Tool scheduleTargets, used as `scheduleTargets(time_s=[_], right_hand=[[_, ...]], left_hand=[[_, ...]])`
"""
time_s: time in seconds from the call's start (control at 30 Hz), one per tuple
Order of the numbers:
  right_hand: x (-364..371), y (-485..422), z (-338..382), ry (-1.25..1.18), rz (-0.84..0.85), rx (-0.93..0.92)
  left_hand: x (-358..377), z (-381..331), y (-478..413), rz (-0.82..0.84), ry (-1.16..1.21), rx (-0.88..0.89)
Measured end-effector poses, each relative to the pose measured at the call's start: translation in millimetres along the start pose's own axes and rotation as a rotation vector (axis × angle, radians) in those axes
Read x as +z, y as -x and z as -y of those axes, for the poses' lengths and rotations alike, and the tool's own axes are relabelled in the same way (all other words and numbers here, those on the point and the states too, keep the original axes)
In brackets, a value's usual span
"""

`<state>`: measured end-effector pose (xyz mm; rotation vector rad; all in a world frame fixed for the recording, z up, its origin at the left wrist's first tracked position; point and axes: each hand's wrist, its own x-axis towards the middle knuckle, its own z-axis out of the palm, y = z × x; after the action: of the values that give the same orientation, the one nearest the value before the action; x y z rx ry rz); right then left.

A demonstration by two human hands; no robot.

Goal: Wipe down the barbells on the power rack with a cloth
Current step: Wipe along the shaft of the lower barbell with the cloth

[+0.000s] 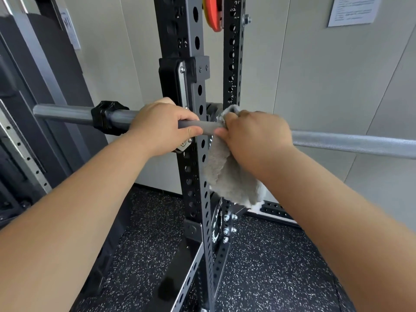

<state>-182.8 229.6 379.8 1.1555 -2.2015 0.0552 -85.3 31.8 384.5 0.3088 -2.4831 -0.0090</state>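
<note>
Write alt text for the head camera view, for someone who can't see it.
A person's right hand wraps a grey cloth around a barbell on a black power rack, while the left hand grips the bar bare beside it. A black collar sits on the bar left of the hands.
</note>
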Motion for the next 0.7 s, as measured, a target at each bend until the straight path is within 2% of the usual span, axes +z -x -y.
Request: scheduleTargets(time_s=[0.1, 0.27, 0.5, 0.7], right_hand=[[0.2, 11.6, -10.3, 0.022, 0.011, -0.023], [4.4, 37.6, -32.9, 0.149, -0.13, 0.048], [9.3, 15.8, -12.8, 0.003, -0.107, 0.022], [-2.9, 40.4, -45.8, -0.028, -0.038, 0.043]], left_hand=[[-0.2, 0.1, 1.2, 0.003, 0.006, -0.012], [1.9, 2.0, 0.9, 0.008, 0.003, -0.005], [-1.2, 1.4, -0.9, 0.062, -0.045, -0.012], [-4.6, -6.3, 1.6, 0.089, -0.041, -0.042]])
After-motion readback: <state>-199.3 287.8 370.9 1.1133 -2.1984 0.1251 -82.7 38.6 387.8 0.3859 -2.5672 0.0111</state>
